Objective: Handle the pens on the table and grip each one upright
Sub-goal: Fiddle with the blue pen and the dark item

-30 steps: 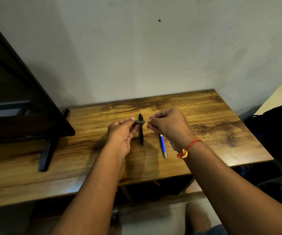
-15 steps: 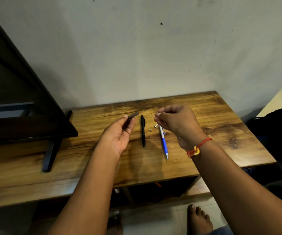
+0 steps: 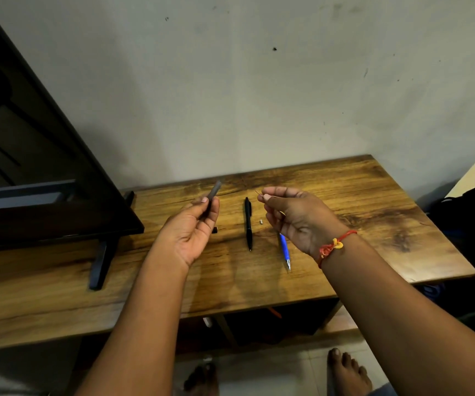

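- While lifted above the wooden table [image 3: 373, 201], left hand [image 3: 190, 232] palm-up, thumb and fingers pinching a dark grey pen barrel [image 3: 212, 195], tilted up and away, top end poking out past the fingertips.
- Right hand [image 3: 296, 221] raised too, fingertips pinched on something super thin, looks like a refill tip [image 3: 257, 192] sticking out toward the left; too small to tell for sure.
- Red and yellow thread bracelet [image 3: 332, 247] tied round the right wrist.
- Between the two hands, flat on the table: black pen [image 3: 248, 222], roughly pointing toward the near edge, not touched by either hand.
- Just right of it, a tiny silver bit [image 3: 261, 222] lying loose on the wood.
- Blue pen [image 3: 284, 251] also flat on the table, upper part hidden behind the right hand, metal tip toward the near edge.
- Further left, a dark TV screen [image 3: 44, 167] on its stand foot [image 3: 100, 264], sitting on the same table.
- Plain wall behind, bare feet [image 3: 347, 372] on the floor below.
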